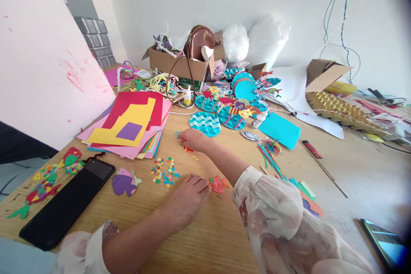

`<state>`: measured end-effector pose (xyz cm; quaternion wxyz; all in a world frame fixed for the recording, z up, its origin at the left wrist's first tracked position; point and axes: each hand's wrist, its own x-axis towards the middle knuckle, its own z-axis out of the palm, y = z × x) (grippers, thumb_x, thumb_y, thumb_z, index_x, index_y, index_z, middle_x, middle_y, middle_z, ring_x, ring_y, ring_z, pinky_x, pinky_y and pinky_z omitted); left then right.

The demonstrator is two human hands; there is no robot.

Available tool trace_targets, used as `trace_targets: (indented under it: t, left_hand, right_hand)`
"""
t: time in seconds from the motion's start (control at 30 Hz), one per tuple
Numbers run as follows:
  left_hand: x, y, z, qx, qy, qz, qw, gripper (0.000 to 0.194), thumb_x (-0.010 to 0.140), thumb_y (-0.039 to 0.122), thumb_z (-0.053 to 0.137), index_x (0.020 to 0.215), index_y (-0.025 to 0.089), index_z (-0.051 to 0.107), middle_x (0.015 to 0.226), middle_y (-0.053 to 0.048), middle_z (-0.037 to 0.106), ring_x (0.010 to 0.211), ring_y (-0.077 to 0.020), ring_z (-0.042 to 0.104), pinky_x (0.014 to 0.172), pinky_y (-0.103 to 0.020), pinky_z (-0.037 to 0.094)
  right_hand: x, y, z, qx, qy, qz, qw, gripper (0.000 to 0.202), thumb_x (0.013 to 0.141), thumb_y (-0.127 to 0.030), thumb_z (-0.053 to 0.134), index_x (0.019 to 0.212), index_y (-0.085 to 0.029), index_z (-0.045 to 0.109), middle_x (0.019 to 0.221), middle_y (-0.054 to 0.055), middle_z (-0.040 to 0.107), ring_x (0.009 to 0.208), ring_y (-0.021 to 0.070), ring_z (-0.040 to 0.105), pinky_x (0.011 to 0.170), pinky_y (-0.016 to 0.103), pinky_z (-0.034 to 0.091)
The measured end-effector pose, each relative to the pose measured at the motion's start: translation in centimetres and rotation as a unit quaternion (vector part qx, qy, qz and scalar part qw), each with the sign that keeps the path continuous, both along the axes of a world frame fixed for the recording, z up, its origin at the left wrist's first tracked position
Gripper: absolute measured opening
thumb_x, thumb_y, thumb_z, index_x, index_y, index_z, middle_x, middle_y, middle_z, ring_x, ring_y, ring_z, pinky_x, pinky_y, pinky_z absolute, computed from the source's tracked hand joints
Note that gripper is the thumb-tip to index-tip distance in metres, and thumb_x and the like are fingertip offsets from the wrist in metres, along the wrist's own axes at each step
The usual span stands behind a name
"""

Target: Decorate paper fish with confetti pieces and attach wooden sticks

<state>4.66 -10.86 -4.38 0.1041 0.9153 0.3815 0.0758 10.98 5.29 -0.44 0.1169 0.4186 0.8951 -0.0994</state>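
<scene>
Head: touching tiny paper scraps [189,149] with right hand [193,140], flat fish [218,184] with left hand [188,201], across wooden worktop [224,235] below pale wall [160,0]; grips unclear.

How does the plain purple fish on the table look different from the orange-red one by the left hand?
The purple fish is one plain colour, while the orange-red fish is mottled. The purple fish overlaps a pink cutout; the orange-red fish lies right at the fingertips of the left hand. Both lie on the wooden table, tails to the right.
</scene>
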Motion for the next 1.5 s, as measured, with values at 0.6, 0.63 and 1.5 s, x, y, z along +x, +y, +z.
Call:
trace_targets:
  t: [0.6,0.63,1.5]
  left_hand:
    - [-0.1,-0.1,0.0,0.009,-0.011,0.003,1.000,0.025,0.085,0.011,0.043,0.109,0.016,0.050,0.108,-0.004,0.056,0.100,-0.0185,0.047,0.087,-0.034,0.040]
    - [-0.1,-0.1,-0.1,0.014,-0.011,0.002,1.000,0.025,0.086,0.011,0.042,0.109,0.016,0.050,0.109,-0.004,0.056,0.101,-0.0182,0.047,0.087,-0.034,0.040]
    - [0.0,0.0,0.4,0.001,-0.093,0.024,0.995,0.019,0.084,0.013,0.042,0.098,0.017,0.053,0.100,-0.005,0.059,0.094,-0.0182,0.053,0.084,-0.035,0.046]
  right_hand:
    - [4.2,-3.4,4.6,0.017,0.182,-0.082,0.980,0.013,0.074,-0.011,0.047,0.079,-0.013,0.058,0.075,0.002,0.062,0.065,0.0093,0.052,0.053,0.017,0.033]
    - [4.8,-4.0,5.1,0.018,0.195,-0.089,0.977,0.013,0.074,-0.011,0.047,0.080,-0.014,0.058,0.075,0.002,0.061,0.066,0.0087,0.051,0.054,0.017,0.033]
    - [11.0,-15.7,2.0,-0.054,0.279,-0.175,0.943,0.021,0.074,-0.005,0.045,0.074,-0.019,0.060,0.077,0.002,0.063,0.072,0.0123,0.055,0.063,0.020,0.037]
